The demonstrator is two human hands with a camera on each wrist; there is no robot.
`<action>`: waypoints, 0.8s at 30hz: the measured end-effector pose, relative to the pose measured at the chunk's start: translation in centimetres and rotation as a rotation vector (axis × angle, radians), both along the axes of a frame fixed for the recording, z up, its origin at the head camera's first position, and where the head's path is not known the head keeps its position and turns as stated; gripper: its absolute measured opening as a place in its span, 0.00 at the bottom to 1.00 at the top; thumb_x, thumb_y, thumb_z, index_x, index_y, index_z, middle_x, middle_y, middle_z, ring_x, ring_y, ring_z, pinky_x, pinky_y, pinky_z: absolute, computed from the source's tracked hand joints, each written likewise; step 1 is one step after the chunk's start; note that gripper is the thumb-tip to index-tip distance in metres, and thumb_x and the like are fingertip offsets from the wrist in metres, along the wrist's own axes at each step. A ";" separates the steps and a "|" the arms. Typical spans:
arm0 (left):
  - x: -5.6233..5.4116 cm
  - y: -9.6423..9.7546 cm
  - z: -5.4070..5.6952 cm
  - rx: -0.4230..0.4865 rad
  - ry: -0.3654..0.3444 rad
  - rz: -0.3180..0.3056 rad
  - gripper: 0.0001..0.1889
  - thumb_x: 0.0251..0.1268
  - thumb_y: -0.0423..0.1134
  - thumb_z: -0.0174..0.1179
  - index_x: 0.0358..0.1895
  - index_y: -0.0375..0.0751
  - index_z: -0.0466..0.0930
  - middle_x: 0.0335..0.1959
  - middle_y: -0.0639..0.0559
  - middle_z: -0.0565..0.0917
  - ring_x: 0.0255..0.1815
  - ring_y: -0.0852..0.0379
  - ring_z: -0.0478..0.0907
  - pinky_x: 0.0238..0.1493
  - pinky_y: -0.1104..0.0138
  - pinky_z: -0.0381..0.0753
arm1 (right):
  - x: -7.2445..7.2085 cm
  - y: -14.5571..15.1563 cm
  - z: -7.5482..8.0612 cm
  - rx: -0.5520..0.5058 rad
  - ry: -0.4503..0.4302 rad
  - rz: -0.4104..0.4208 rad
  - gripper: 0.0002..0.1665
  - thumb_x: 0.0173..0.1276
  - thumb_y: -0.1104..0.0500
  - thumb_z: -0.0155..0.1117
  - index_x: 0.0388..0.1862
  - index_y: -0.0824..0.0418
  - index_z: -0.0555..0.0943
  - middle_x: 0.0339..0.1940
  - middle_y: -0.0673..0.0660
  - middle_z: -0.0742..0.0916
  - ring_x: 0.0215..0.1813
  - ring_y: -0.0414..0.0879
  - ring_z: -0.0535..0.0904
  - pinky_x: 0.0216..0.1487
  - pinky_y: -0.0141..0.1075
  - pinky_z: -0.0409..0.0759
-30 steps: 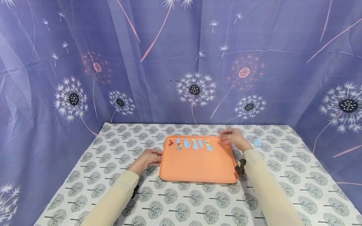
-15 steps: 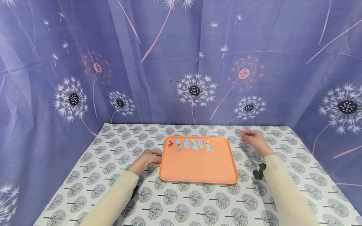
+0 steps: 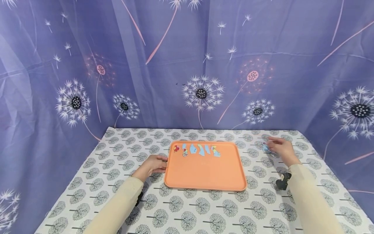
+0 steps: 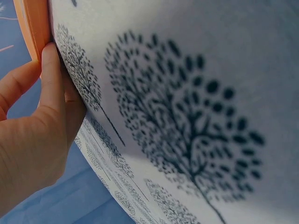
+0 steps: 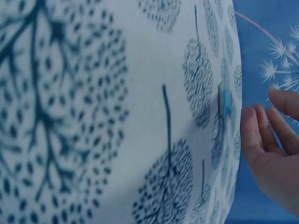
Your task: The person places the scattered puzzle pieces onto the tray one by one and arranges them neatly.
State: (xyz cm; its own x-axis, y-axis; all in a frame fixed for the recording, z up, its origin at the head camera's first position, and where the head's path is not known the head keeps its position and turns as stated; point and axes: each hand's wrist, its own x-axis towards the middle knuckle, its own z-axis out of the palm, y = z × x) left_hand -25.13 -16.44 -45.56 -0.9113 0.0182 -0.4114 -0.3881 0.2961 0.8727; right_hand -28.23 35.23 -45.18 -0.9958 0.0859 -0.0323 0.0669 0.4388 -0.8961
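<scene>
At the left rim of the orange tray [image 3: 205, 175], my left hand [image 3: 152, 165] rests its fingertips against the edge. The left wrist view shows these fingers [image 4: 52, 79] fairly straight at the tray's side [image 4: 35, 25]. My right hand [image 3: 281, 148] is beside a light blue puzzle piece [image 3: 265, 147] on the table, right of the tray. In the right wrist view its fingers [image 5: 252, 135] are loosely bent and apart from the piece [image 5: 225, 100]. Several puzzle pieces lie in a row along the tray's far side, among them a red one [image 3: 176, 148] and a blue one [image 3: 193, 148].
A white tablecloth [image 3: 187, 208] with a grey tree print covers the table. Behind it hangs a purple curtain [image 3: 163, 110] with dandelions. A black wrist device [image 3: 283, 181] sits on the right sleeve.
My right hand has left the tray's far right corner and moved right to the blue puzzle piece. The left hand and the tray have stayed put.
</scene>
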 end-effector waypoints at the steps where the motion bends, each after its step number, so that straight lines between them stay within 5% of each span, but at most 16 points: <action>1: 0.0 0.0 0.0 -0.002 -0.001 0.000 0.22 0.54 0.21 0.60 0.56 0.26 0.76 0.34 0.37 0.84 0.25 0.55 0.83 0.36 0.64 0.89 | 0.0 0.2 -0.1 0.010 -0.005 0.000 0.35 0.73 0.56 0.56 0.71 0.74 0.60 0.57 0.70 0.78 0.39 0.30 0.81 0.54 0.36 0.84; 7: -0.1 0.1 0.0 0.000 -0.006 0.006 0.22 0.54 0.21 0.60 0.55 0.26 0.76 0.34 0.37 0.84 0.25 0.55 0.83 0.35 0.65 0.89 | 0.6 0.6 -0.6 0.095 -0.078 0.043 0.38 0.73 0.52 0.55 0.73 0.71 0.56 0.64 0.77 0.71 0.43 0.35 0.79 0.61 0.56 0.76; 12: -0.1 0.1 -0.2 0.007 -0.004 0.002 0.22 0.53 0.20 0.60 0.55 0.25 0.76 0.34 0.37 0.84 0.25 0.55 0.83 0.35 0.64 0.89 | 0.6 0.8 -1.2 0.128 -0.099 0.057 0.41 0.69 0.57 0.60 0.74 0.70 0.55 0.59 0.74 0.75 0.44 0.37 0.76 0.55 0.51 0.80; 17: 0.0 0.1 -0.1 0.015 -0.011 0.002 0.22 0.54 0.21 0.60 0.56 0.25 0.75 0.34 0.37 0.84 0.25 0.54 0.83 0.36 0.64 0.89 | 0.2 1.0 -1.4 0.107 -0.141 0.069 0.45 0.67 0.61 0.62 0.75 0.70 0.51 0.44 0.58 0.79 0.45 0.44 0.74 0.49 0.45 0.80; 24: 0.0 0.0 0.2 0.023 -0.007 0.005 0.23 0.53 0.20 0.61 0.56 0.25 0.75 0.34 0.37 0.84 0.25 0.54 0.83 0.36 0.64 0.89 | -0.2 0.6 -1.1 0.164 -0.150 0.115 0.45 0.68 0.60 0.60 0.75 0.72 0.48 0.45 0.60 0.77 0.50 0.54 0.72 0.48 0.45 0.79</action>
